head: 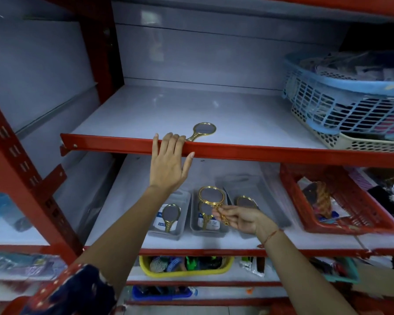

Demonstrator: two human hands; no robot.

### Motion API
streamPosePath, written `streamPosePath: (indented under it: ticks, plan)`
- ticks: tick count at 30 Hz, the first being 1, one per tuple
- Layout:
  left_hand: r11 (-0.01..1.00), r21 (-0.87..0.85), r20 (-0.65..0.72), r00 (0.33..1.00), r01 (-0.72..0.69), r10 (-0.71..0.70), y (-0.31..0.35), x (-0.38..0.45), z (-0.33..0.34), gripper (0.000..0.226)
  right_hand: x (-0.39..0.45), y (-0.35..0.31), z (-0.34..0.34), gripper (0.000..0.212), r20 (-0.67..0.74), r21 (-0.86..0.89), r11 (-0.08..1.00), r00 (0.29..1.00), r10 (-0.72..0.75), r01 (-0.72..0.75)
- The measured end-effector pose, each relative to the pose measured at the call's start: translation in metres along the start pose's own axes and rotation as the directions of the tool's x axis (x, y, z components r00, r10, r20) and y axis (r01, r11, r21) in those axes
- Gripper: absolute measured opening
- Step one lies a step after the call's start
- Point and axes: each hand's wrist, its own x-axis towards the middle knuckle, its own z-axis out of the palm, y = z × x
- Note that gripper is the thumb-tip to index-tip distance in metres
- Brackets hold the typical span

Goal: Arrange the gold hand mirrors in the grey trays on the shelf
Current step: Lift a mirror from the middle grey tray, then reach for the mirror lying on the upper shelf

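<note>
Right hand (pixel 241 218) grip pinched on gold hand mirror (pixel 212 196) handle, head up over middle grey tray (pixel 195 226) | left hand (pixel 168 160) open, empty, nearer loose mirror (pixel 204 129) on upper shelf (pixel 237 152), handle toward fingers.

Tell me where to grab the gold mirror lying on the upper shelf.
Take the upper-shelf mirror by its handle, coming from the front edge. It lies flat with the handle pointing toward the red shelf lip, right beside the left hand, probably the easiest grip.
</note>
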Motion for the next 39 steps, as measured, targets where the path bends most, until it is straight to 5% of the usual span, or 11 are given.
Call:
streamPosePath:
  ticks: [14,18,31,39]
  plan:
    - [0.999,-0.009,-0.199,0.98,-0.034,0.031,-0.01,0.006,0.034,0.044,0.12,0.03,-0.008,0.024,-0.21,0.124,0.992,0.977,0.041,-0.015]
    - [0.999,-0.019,-0.264,0.964,-0.05,0.043,-0.013,0.009,0.044,0.041,0.127,0.035,-0.009,0.042,-0.258,0.055,0.997,0.964,0.065,-0.052]
    - [0.998,-0.041,-0.207,0.978,-0.04,0.031,-0.01,0.007,0.034,0.043,0.103,0.015,0.005,0.018,-0.361,-0.258,0.949,0.929,0.08,-0.182]
    - [0.999,-0.03,-0.041,0.998,-0.04,0.038,-0.007,0.002,0.007,0.047,-0.031,-0.053,0.058,0.031,-0.129,-0.447,0.877,0.957,-0.259,0.177]
